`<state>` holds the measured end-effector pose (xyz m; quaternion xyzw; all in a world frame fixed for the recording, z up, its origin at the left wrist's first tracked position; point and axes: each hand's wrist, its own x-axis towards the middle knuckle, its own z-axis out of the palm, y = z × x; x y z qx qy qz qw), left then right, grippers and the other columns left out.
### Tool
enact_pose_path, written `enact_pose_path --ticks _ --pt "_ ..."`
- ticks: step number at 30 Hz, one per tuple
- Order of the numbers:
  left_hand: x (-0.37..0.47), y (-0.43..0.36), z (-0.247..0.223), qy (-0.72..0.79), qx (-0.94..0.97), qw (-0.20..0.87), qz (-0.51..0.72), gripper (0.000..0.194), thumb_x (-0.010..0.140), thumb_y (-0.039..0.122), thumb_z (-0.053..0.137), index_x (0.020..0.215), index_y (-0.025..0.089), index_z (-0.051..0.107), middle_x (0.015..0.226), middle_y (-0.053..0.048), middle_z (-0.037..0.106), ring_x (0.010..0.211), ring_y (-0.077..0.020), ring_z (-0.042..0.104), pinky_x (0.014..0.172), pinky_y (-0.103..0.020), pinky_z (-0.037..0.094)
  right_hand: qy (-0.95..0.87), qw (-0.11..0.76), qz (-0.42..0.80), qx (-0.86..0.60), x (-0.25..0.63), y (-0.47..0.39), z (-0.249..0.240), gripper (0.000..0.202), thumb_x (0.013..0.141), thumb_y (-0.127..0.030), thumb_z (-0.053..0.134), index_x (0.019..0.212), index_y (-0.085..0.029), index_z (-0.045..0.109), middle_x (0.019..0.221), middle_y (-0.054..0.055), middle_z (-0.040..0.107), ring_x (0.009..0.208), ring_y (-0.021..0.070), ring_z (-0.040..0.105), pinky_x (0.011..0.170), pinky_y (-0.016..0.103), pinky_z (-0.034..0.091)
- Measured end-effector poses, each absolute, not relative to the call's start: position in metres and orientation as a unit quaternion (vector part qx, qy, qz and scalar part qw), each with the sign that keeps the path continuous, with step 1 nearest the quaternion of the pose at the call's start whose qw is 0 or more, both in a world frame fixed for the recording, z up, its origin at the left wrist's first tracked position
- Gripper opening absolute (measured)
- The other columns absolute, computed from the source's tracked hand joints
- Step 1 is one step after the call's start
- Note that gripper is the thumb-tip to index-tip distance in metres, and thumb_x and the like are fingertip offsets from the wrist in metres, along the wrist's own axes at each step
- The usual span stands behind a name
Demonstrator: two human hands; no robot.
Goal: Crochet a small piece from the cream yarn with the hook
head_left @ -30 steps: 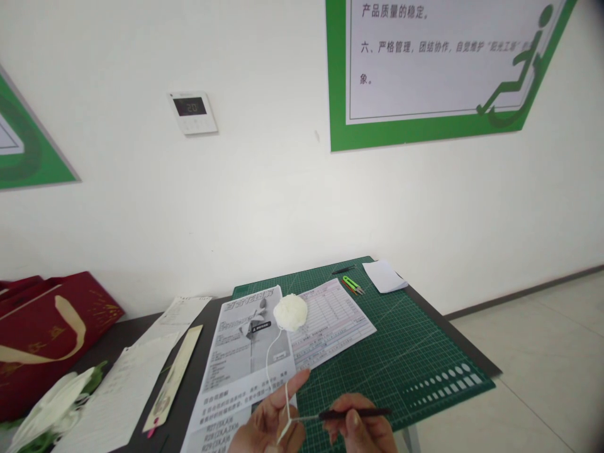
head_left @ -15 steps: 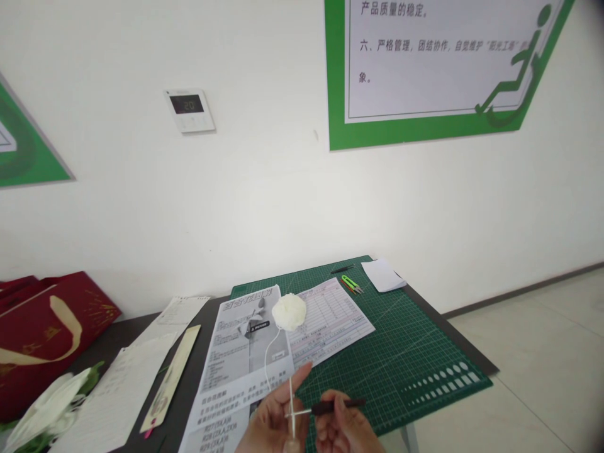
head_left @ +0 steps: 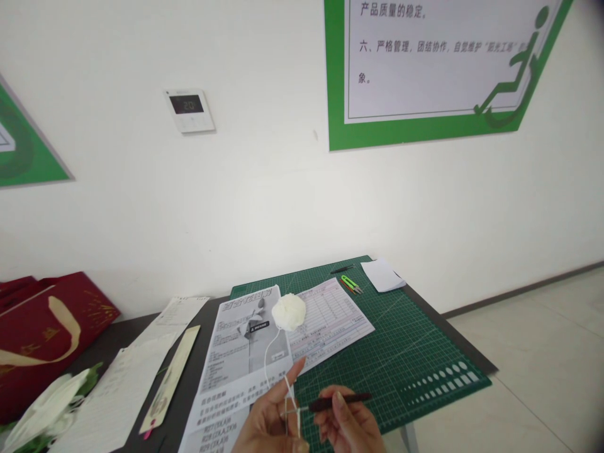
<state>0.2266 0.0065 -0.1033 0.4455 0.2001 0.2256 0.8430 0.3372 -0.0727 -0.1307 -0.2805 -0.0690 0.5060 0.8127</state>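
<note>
My right hand is closed around the dark handle of a crochet hook, whose thin metal shaft points left. White yarn runs over the raised index finger of my left hand and down to its thumb, which pinches the strand near the bottom edge. The hook's shaft crosses the strand between both hands; whether the tip has caught a loop is too small to tell. From the left hand the yarn leads up to a white yarn ball, resting on printed sheets.
Under the hands lie a green cutting mat and a printed pattern sheet. Green thread snips and folded white paper lie toward the back. At left are a bookmark-like strip, handwritten sheets and a red bag.
My right hand and the hook have shifted slightly right and up. The left index finger has tilted, and the yarn over it now slants instead of hanging straight.
</note>
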Motion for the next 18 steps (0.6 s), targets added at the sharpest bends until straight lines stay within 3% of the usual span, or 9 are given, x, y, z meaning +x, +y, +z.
enact_pose_path --ticks 13,18 --pt "0.224 0.003 -0.099 0.265 0.555 0.750 0.243 0.095 0.053 0.008 0.072 0.137 0.023 0.030 0.049 0.007 0.048 0.043 -0.0065 0.036 0.042 -0.020 0.029 -0.116 0.820 0.429 -0.360 0.339 -0.074 -0.141 0.032 0.062 -0.042 0.076 0.070 -0.011 0.072 0.050 0.007 0.069 0.039 0.0106 0.055 0.039 0.019 0.041" --pt "0.226 -0.001 -0.095 0.291 0.577 0.715 0.266 0.089 0.055 0.009 0.070 0.136 0.019 0.034 0.048 0.007 0.046 0.044 -0.0077 0.036 0.043 -0.021 0.026 -0.100 0.825 0.428 -0.355 0.339 -0.072 -0.142 0.031 0.062 -0.042 0.076 0.071 -0.013 0.072 0.050 0.006 0.068 0.040 0.0100 0.055 0.039 0.018 0.041"
